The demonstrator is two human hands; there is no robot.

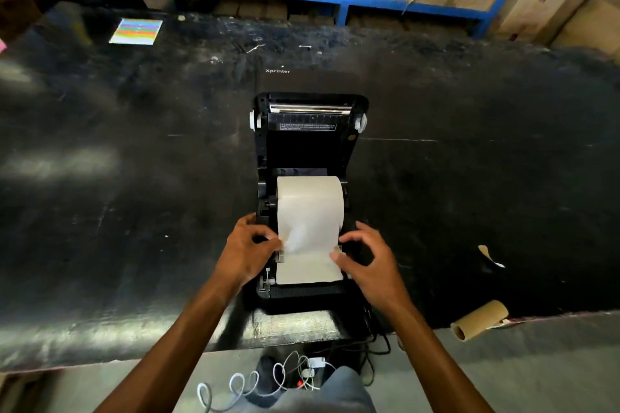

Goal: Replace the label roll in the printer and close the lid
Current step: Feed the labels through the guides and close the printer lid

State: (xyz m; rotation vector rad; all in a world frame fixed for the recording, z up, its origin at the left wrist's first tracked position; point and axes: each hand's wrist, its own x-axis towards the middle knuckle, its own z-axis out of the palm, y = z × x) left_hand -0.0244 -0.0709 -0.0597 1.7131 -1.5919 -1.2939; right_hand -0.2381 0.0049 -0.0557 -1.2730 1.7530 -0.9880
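In the middle of the frame a black label printer [268, 292] stands on a dark surface [134, 178], with its lid [310, 131] raised upright behind the paper bay. A new label roll [310, 198] already sits in the bay, between the two side holders, and its loose white strip [307, 261] is drawn forward over the front of the machine toward the person.

The left hand [250, 251] is at the left edge of the strip; its fingers [273, 243] are narrow and seem to pinch the paper edge or the small guide beside it, I cannot tell which. The right hand [365, 260] is at the right edge; its fingers [339, 258] are curled and spread loosely, with one fingertip touching the paper edge, and they hold nothing firmly.

I judge that the step in hand is aligning the strip between the guides, so the loading is nearly done and the closing is not yet done. The next move calls for the strip to lie flat and straight between both guides, with its end past the front slot; then both hands must leave the bay and press the lid down evenly.

An empty cardboard core [479, 320] lies at the lower right, at the surface's front edge, well apart from the printer. Cables [285, 375] hang below the front edge.
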